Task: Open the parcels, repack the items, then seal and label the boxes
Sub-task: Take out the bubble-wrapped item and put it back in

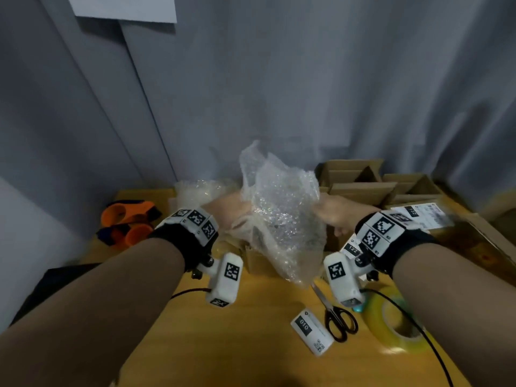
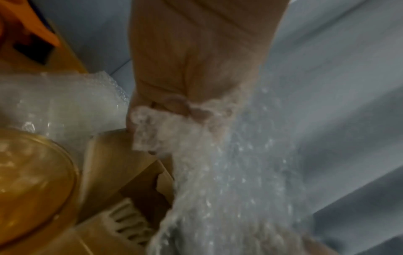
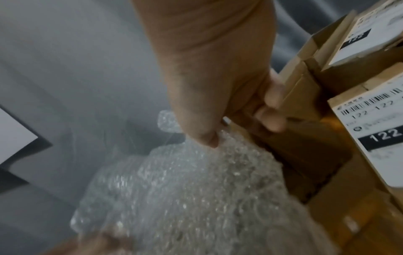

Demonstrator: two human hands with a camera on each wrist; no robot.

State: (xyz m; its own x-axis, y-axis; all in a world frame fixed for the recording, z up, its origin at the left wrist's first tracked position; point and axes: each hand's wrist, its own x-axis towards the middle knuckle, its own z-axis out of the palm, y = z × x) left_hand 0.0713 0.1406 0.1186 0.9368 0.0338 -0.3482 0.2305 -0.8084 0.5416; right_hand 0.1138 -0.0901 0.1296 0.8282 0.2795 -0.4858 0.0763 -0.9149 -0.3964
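A crumpled sheet of clear bubble wrap (image 1: pixel 279 213) is held up between both hands above a small open cardboard box (image 1: pixel 255 258) in the middle of the table. My left hand (image 1: pixel 234 216) grips the sheet's left edge, and in the left wrist view its curled fingers (image 2: pixel 174 110) bunch the bubble wrap (image 2: pixel 240 172) over the open box (image 2: pixel 122 155). My right hand (image 1: pixel 332 219) holds the right edge. In the right wrist view its thumb (image 3: pixel 207 138) pinches the bubble wrap (image 3: pixel 185 189) beside a labelled box (image 3: pixel 370 138) marked 122.
Scissors (image 1: pixel 337 319), a loose label marked 010 (image 1: pixel 311 332) and a clear tape roll (image 1: pixel 396 325) lie at the front right. Orange tape dispensers (image 1: pixel 125 222) sit at the left. Open boxes (image 1: pixel 360 180) stand at the back right, more bubble wrap (image 1: pixel 201 191) behind.
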